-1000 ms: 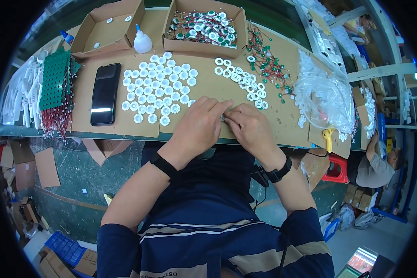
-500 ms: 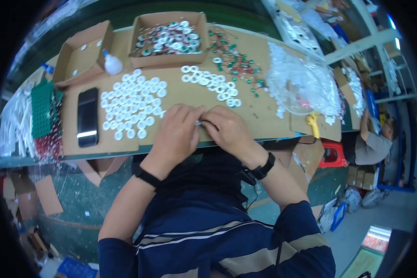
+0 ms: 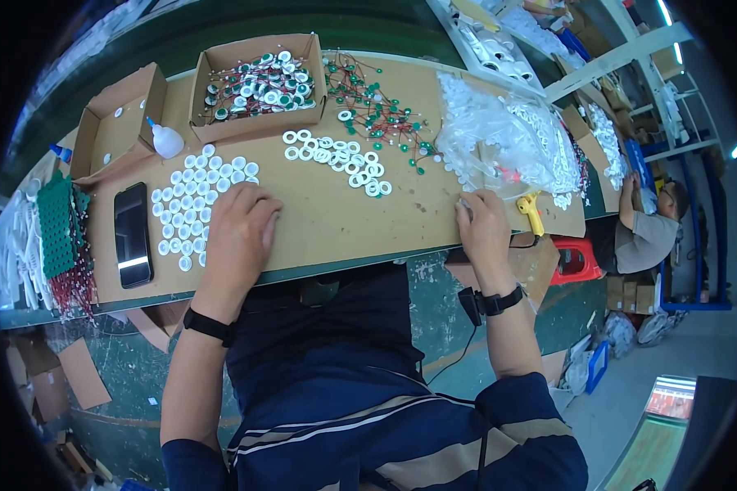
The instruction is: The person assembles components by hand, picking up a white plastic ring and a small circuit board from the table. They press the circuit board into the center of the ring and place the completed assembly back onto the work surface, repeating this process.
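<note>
A cardboard-topped workbench [image 3: 344, 233] bears a bulging clear plastic bag [image 3: 487, 135] and, farther left, an open box [image 3: 258, 124] of wired discs. The person's left hand [image 3: 241, 229], fingers bent, is beside the white caps [image 3: 187, 202]; the right hand [image 3: 485, 225], loosely curled, is near the bag's lower edge. Whether either grips anything cannot be told. White rings [image 3: 323, 155] lie beyond, between the hands.
</note>
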`<state>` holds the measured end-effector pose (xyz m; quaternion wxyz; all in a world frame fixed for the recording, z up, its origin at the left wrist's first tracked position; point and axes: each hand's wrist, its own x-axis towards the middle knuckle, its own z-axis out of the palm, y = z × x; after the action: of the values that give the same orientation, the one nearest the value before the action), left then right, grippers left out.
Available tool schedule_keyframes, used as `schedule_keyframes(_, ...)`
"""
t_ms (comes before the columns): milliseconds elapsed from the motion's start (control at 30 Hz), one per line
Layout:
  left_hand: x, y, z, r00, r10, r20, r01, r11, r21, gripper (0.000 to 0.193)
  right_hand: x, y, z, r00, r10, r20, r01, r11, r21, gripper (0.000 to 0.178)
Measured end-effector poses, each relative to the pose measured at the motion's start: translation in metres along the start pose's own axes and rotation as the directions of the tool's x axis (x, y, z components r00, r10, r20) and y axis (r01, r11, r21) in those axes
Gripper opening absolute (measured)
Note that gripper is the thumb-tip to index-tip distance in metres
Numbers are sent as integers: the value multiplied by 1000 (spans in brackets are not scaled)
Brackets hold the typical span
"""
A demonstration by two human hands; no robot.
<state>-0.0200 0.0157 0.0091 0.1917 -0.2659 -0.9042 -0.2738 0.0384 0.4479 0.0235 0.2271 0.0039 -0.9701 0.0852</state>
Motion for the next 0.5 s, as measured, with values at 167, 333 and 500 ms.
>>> schedule_keyframes(167,2,-1,-1,998,-53,-17,53,999,11,24,-3,-1,15,999,5,34,-7,997,77,16)
schedule_keyframes(333,19,31,1,1000,0,-22,1,1000,11,27,3,-25,25,995,-99,11,96,980,176,16)
schedule_keyframes(500,47,52,36,998,58,29,-54,993,-104,29,15,-54,31,982,-185,23,173,949,263,15)
